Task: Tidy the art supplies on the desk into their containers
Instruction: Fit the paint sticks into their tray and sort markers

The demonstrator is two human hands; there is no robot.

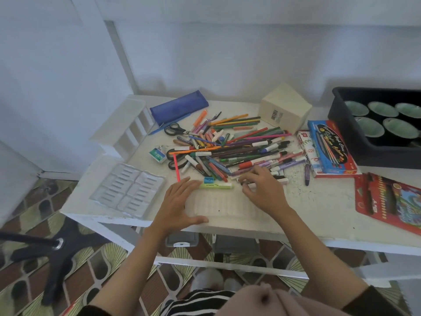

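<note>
Hands of the person reach forward over the white surface (319, 201), both arms stretched from the lower edge of the view. The left hand (180, 201) lies flat, palm down, at the left end of a white ribbed tray (216, 205); its fingers are straight and close together, and the thumb is spread wide along the near edge of the tray. The right hand (262, 188) is at the far right corner of the same tray, the wrist a little raised and the fingers bent, with the tips down among some short crayon pieces (279, 179). Whether these fingers pinch one of them, I cannot tell. Just beyond the tray lie a green highlighter (216, 185) and a small blue sharpener (207, 180), touching each other. Behind them the pile of pens and markers (239, 149) covers the middle of the surface, with black scissors (174, 128) at its far left side. A blue pencil case (180, 108) lies at the far left corner and a clear plastic insert (129, 188) at the near left. On the right are a blue pen box (330, 151), a red pencil box (391, 201) and a black bin (341, 124) with cups.
</note>
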